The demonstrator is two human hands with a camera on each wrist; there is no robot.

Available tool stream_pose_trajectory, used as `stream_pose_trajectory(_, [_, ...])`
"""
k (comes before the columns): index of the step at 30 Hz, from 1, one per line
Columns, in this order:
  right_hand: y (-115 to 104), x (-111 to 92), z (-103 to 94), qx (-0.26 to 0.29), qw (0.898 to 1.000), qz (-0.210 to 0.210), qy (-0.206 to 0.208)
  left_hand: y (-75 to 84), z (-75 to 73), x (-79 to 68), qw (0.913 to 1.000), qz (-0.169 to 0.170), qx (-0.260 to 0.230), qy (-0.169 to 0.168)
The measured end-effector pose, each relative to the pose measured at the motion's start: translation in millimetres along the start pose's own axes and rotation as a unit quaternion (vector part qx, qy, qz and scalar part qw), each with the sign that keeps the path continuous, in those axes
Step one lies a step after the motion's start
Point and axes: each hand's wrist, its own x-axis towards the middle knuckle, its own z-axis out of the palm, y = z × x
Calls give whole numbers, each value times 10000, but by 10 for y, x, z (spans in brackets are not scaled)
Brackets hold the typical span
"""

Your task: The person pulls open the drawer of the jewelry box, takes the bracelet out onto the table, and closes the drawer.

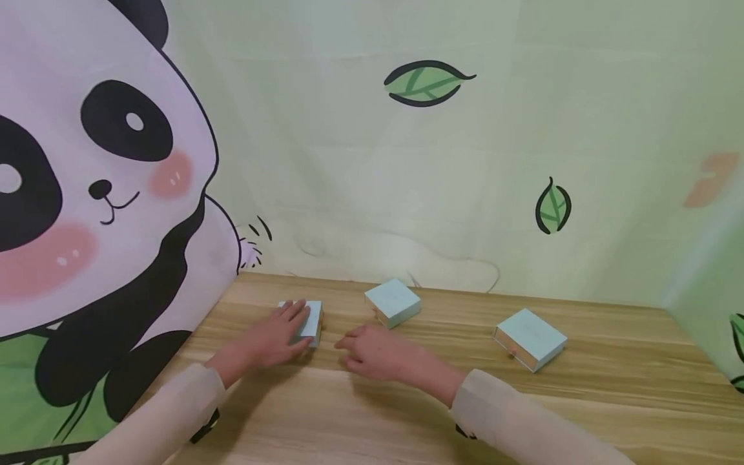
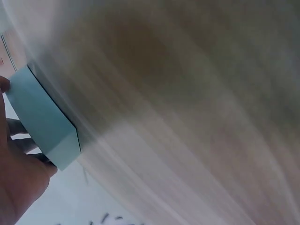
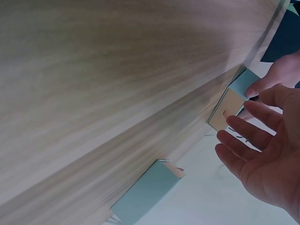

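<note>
My left hand (image 1: 276, 337) lies on a small light-blue drawer box (image 1: 314, 323) at the left, its fingers stretched across the lid. In the left wrist view the thumb is at the long blue side (image 2: 44, 112). The box's tan drawer front (image 3: 227, 110), with a small pull tab, faces right, toward my right hand (image 1: 380, 354). That hand hovers just right of the box with nothing in its grasp. In the right wrist view its loosely bent fingers (image 3: 251, 131) overlap the drawer front's edge.
A second light-blue box (image 1: 394, 303) stands behind my right hand, and a third box (image 1: 530, 339) farther right, its tan front turned toward me. All are on the wood-grain table (image 1: 628, 368). A pale green cloth with a printed panda (image 1: 174, 258) hangs along the back and left.
</note>
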Motion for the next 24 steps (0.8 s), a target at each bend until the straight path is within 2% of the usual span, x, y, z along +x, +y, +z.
stream_pose_trajectory(6, [-12, 45, 46, 268, 9988, 406, 22, 254, 7, -141, 9988, 430, 233, -32])
stream_pose_trajectory(10, [-9, 72, 76, 525, 9957, 749, 150, 340, 25, -204, 9971, 606, 447, 58])
stream_pose_trajectory(16, [50, 185, 149, 761, 9896, 1170, 350, 355, 34, -177, 9960, 753, 458, 115])
stream_pose_trajectory(21, [86, 395, 199, 1040, 9805, 1659, 190, 342, 14, -154, 9963, 789, 337, 102])
stream_pose_trajectory(24, [49, 486, 199, 1112, 9795, 1679, 48, 343, 14, -195, 9963, 783, 342, 103])
